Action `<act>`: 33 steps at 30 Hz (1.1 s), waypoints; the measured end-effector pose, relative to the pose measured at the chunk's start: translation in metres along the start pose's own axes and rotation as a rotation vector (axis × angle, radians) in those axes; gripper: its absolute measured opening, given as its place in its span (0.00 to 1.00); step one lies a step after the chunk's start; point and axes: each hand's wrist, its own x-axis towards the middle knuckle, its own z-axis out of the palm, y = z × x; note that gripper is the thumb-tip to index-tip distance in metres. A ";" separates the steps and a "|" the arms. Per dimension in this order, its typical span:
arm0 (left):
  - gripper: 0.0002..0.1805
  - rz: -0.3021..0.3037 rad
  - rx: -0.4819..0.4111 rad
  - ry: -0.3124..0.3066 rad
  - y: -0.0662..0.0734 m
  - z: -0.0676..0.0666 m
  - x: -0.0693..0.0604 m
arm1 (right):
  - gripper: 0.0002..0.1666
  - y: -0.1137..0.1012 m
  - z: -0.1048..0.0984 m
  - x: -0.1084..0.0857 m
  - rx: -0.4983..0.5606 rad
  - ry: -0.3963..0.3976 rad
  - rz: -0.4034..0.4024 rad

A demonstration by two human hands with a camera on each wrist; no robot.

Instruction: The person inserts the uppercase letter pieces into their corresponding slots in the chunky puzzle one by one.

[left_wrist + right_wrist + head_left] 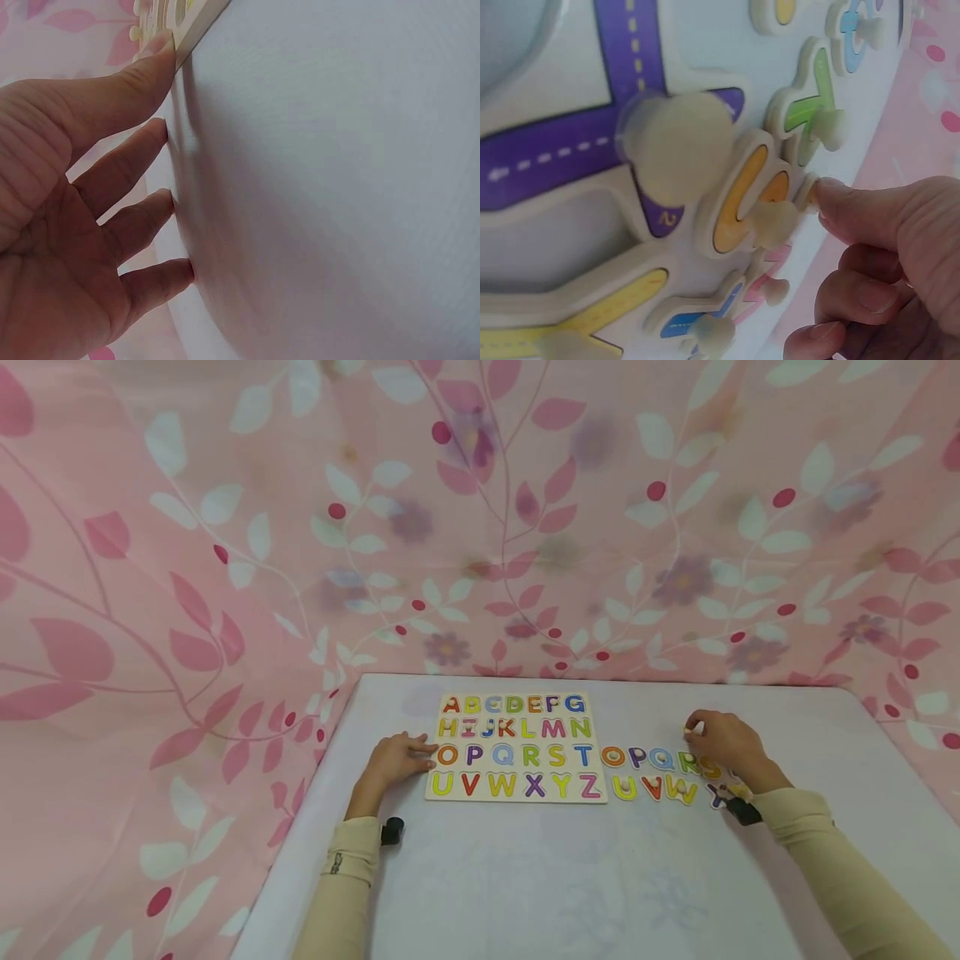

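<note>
A cream alphabet board (517, 801) lies flat, rows A to Z; knobs show on several upper-row letters. My left hand (397, 761) is at its left edge, the thumb touching the board's side (196, 34) in the left wrist view, fingers spread on the cloth. My right hand (723, 742) pinches a small pale-edged piece (808, 192) between thumb and finger, above the loose letters; which letter it is I cannot tell. Beneath that hand lie an orange S (739, 199) and a purple X (547, 150), both knobbed.
Loose knobbed letters O (612, 757), P, Q and R form a row right of the board, with U (624, 789), V and W (681, 792) below. A white cloth (525, 885) covers the table; a pink floral curtain (480, 527) hangs behind and at the left.
</note>
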 end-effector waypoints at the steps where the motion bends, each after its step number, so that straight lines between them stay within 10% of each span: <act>1: 0.21 0.002 0.000 0.000 0.000 0.000 0.000 | 0.15 0.000 0.000 0.000 0.000 -0.002 0.005; 8: 0.20 0.003 0.008 0.007 -0.002 -0.001 0.000 | 0.15 -0.016 0.001 0.009 -0.011 0.003 -0.013; 33: 0.20 0.000 0.024 0.012 -0.001 0.001 0.001 | 0.09 -0.175 0.060 0.068 -0.007 -0.010 -0.296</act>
